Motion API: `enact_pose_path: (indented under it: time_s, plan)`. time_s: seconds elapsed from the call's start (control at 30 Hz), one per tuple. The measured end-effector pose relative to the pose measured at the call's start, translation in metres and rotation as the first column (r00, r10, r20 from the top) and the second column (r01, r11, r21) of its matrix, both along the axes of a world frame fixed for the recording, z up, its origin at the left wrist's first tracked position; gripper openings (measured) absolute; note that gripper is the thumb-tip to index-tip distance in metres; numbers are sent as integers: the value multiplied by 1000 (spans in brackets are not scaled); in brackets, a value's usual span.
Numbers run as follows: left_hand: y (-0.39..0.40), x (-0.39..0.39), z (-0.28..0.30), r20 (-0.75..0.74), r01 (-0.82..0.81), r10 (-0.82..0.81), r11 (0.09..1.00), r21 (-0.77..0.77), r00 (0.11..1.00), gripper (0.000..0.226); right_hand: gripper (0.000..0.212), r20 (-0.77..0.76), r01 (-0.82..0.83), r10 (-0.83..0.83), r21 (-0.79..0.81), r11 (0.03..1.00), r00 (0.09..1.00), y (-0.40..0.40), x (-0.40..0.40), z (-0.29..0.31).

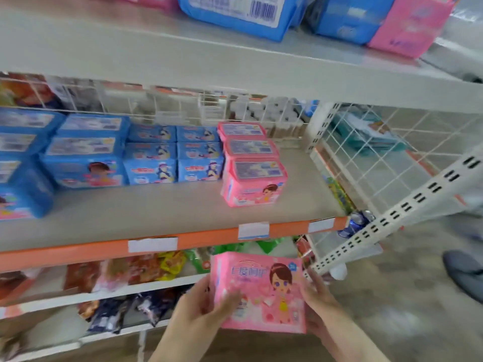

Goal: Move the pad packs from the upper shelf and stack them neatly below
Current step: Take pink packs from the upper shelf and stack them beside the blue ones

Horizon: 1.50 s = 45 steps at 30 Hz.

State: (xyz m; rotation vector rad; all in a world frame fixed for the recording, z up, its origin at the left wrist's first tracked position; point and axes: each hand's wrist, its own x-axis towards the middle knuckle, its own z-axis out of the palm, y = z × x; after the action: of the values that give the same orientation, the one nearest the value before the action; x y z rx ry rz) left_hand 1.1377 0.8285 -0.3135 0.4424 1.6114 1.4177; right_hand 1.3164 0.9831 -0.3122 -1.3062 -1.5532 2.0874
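Observation:
I hold a pink pad pack point(264, 291) with a cartoon girl on its front, low in front of the shelves. My left hand point(206, 307) grips its left edge, thumb across the front. My right hand point(317, 296) grips its right edge. On the middle shelf point(162, 210) a row of three pink packs point(252, 165) stands at the right end of the blue packs point(172, 155). The upper shelf point(183, 61) carries blue packs point(235, 14) and a pink pack point(410, 24) at its right.
A white wire mesh side panel point(379, 158) and a slotted upright point(392, 218) close off the shelf's right end. Snack bags point(146, 270) fill the lower shelves. Bare shelf board lies in front of and right of the pink row. A person's shoe point(465, 273) is on the floor at right.

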Motion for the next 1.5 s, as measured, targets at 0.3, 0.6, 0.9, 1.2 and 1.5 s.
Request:
enact_pose_path:
  time_s: [0.3, 0.6, 0.9, 1.2, 1.5]
  plan:
    - [21, -2, 14, -347, 106, -70, 991, 86, 935, 51, 27, 83, 21, -54, 356, 934, 995, -5, -22, 15]
    - [85, -26, 8, -702, 72, -171, 983, -169, 691, 51, 40, 11, -96, 109, 570, 816, 994, 70, -52, 8]
    - [132, -44, 0, -705, -61, -133, 968, -243, 696, 41, 55, -93, 8, 83, 714, 700, 992, 114, -81, -29]
    - [152, -43, -15, -666, -140, -10, 975, -172, 746, 54, 59, -101, -37, 152, 708, 705, 983, 142, -87, -44]
    - [165, -60, -21, -658, -134, -72, 957, -257, 750, 40, 58, -116, -51, 177, 683, 728, 977, 165, -94, -51]
